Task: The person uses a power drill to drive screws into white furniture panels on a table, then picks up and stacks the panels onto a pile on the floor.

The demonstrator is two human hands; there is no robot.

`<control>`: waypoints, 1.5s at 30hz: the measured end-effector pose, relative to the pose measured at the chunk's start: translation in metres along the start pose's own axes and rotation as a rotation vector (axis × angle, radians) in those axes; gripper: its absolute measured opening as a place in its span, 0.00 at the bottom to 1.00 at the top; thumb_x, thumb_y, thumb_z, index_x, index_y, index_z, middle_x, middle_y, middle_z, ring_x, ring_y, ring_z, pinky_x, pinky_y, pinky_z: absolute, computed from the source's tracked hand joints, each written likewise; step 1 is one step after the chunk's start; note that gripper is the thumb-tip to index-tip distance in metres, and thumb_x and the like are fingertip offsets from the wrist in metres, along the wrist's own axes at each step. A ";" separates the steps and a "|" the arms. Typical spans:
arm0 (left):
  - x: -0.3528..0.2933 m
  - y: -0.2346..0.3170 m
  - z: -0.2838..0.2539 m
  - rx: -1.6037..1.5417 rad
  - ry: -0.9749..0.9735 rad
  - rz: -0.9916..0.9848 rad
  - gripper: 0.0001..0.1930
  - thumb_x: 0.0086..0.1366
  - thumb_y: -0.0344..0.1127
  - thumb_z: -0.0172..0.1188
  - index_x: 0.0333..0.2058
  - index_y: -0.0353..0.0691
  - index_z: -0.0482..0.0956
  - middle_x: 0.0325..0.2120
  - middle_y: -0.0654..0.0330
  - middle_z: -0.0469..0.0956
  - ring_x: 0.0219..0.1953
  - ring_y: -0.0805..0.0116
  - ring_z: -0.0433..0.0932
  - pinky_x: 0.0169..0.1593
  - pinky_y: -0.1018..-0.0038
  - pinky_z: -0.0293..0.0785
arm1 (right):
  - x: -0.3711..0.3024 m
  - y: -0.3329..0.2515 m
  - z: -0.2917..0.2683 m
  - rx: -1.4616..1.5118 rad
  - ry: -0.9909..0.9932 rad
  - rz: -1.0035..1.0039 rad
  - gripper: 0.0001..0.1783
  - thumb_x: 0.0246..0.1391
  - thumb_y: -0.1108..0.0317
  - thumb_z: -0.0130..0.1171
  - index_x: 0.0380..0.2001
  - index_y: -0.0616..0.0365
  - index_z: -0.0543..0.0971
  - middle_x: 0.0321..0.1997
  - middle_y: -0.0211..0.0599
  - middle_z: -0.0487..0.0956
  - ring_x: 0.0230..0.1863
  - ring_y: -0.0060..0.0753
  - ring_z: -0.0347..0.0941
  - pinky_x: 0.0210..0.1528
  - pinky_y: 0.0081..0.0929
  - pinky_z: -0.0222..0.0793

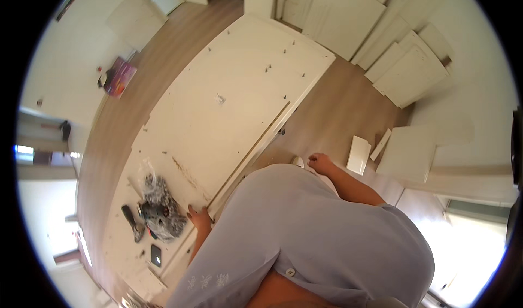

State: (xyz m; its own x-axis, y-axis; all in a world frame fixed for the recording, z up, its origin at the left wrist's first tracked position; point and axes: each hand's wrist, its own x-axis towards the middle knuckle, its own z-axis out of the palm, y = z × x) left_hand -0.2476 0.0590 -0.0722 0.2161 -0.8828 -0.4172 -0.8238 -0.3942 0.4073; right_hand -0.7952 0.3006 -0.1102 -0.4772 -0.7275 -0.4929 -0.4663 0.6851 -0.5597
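Observation:
My left hand rests at the near edge of a large white panel, fingers apart and nothing held. Beside it on the panel lies a clear plastic bag full of small grey pieces, with a dark object on top that I cannot make out. Left of the bag is a dark-handled tool, its kind unclear. A dark phone lies nearer to me. My right hand hangs over the floor, off the panel, its fingers loosely bent and apart, holding nothing visible.
Several small metal pegs stand up from the panel's far part. White boards lean on the right wall, one large board among them. Short white pieces are at the right. A purple box stands by the left wall.

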 end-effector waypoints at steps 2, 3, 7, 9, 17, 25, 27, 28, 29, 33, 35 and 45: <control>0.005 0.004 0.001 -0.067 0.060 -0.005 0.43 0.62 0.40 0.67 0.74 0.37 0.62 0.71 0.30 0.58 0.68 0.34 0.68 0.68 0.52 0.69 | 0.039 -0.001 -0.030 0.055 -0.004 -0.064 0.19 0.56 0.56 0.64 0.46 0.56 0.87 0.47 0.50 0.88 0.52 0.52 0.83 0.57 0.44 0.79; 0.009 0.007 0.003 -0.154 0.115 -0.041 0.41 0.61 0.39 0.67 0.72 0.37 0.66 0.67 0.32 0.66 0.66 0.37 0.71 0.67 0.55 0.71 | 0.060 -0.004 -0.044 0.037 0.040 -0.133 0.19 0.56 0.58 0.64 0.46 0.56 0.87 0.47 0.49 0.87 0.52 0.52 0.83 0.57 0.43 0.78; 0.008 0.016 0.017 -0.237 0.131 -0.210 0.43 0.59 0.42 0.69 0.73 0.41 0.67 0.65 0.34 0.69 0.65 0.38 0.72 0.67 0.53 0.70 | 0.141 -0.032 -0.090 -0.041 0.151 -0.401 0.18 0.56 0.61 0.66 0.47 0.57 0.86 0.49 0.49 0.85 0.55 0.53 0.81 0.61 0.44 0.76; -0.006 0.022 0.033 -0.163 0.169 -0.205 0.43 0.58 0.45 0.70 0.72 0.42 0.68 0.65 0.35 0.69 0.66 0.38 0.71 0.68 0.52 0.70 | 0.174 -0.055 -0.099 -0.115 0.214 -0.545 0.20 0.55 0.61 0.68 0.50 0.57 0.84 0.54 0.50 0.82 0.60 0.54 0.77 0.66 0.45 0.72; -0.137 0.099 0.117 -0.242 0.002 -0.093 0.42 0.60 0.42 0.71 0.73 0.44 0.67 0.62 0.36 0.73 0.66 0.43 0.72 0.68 0.57 0.71 | 0.189 -0.089 -0.083 -0.224 0.273 -0.544 0.33 0.55 0.62 0.69 0.64 0.57 0.75 0.72 0.50 0.70 0.74 0.56 0.62 0.75 0.50 0.62; -0.179 0.144 0.131 -0.252 -0.451 0.211 0.33 0.66 0.39 0.69 0.69 0.43 0.72 0.47 0.49 0.86 0.47 0.52 0.86 0.55 0.59 0.81 | 0.137 -0.048 -0.063 0.138 0.479 -0.385 0.43 0.54 0.61 0.71 0.70 0.63 0.66 0.72 0.57 0.68 0.76 0.59 0.59 0.77 0.49 0.57; -0.158 0.159 0.115 -0.172 -0.474 0.234 0.30 0.67 0.40 0.68 0.66 0.44 0.74 0.50 0.48 0.85 0.50 0.50 0.85 0.57 0.59 0.81 | 0.123 -0.036 -0.057 0.167 0.435 -0.222 0.41 0.57 0.60 0.70 0.70 0.63 0.66 0.70 0.56 0.71 0.72 0.55 0.65 0.73 0.47 0.62; -0.144 0.169 0.103 -0.117 -0.421 0.268 0.28 0.68 0.40 0.67 0.65 0.44 0.76 0.51 0.49 0.85 0.51 0.50 0.85 0.57 0.58 0.80 | 0.116 -0.029 -0.055 0.173 0.420 -0.162 0.41 0.58 0.60 0.69 0.70 0.63 0.66 0.69 0.56 0.72 0.70 0.53 0.68 0.71 0.46 0.65; -0.127 0.181 0.094 -0.081 -0.367 0.316 0.26 0.68 0.40 0.67 0.64 0.45 0.77 0.52 0.49 0.84 0.52 0.49 0.84 0.58 0.58 0.80 | 0.109 -0.023 -0.049 0.286 0.349 -0.096 0.38 0.60 0.58 0.67 0.69 0.63 0.68 0.66 0.53 0.74 0.67 0.50 0.71 0.68 0.45 0.67; -0.056 0.248 0.087 0.119 -0.064 1.056 0.31 0.69 0.41 0.66 0.68 0.43 0.70 0.72 0.50 0.65 0.71 0.45 0.66 0.70 0.54 0.68 | 0.071 0.007 -0.024 0.563 0.081 0.120 0.29 0.68 0.51 0.61 0.63 0.61 0.76 0.55 0.42 0.82 0.54 0.38 0.77 0.53 0.38 0.74; -0.020 0.284 0.106 0.214 -0.090 1.171 0.38 0.72 0.46 0.63 0.75 0.43 0.60 0.77 0.50 0.56 0.77 0.47 0.56 0.76 0.54 0.60 | 0.043 0.022 -0.015 0.632 0.019 0.223 0.26 0.69 0.50 0.59 0.57 0.62 0.79 0.48 0.39 0.83 0.49 0.35 0.79 0.50 0.35 0.75; -0.051 0.316 0.195 0.734 -0.370 1.431 0.45 0.76 0.64 0.46 0.79 0.42 0.47 0.82 0.54 0.41 0.83 0.57 0.36 0.83 0.56 0.35 | -0.178 0.082 0.010 0.638 0.122 0.644 0.25 0.70 0.48 0.57 0.55 0.58 0.81 0.50 0.37 0.85 0.49 0.34 0.81 0.47 0.34 0.75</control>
State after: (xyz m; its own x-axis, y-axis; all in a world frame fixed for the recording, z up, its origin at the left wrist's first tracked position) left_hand -0.6205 0.0289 -0.0806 -0.9296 -0.2537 -0.2674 -0.3122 0.9275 0.2054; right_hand -0.7409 0.4864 -0.0750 -0.5951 -0.1778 -0.7837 0.4001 0.7802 -0.4808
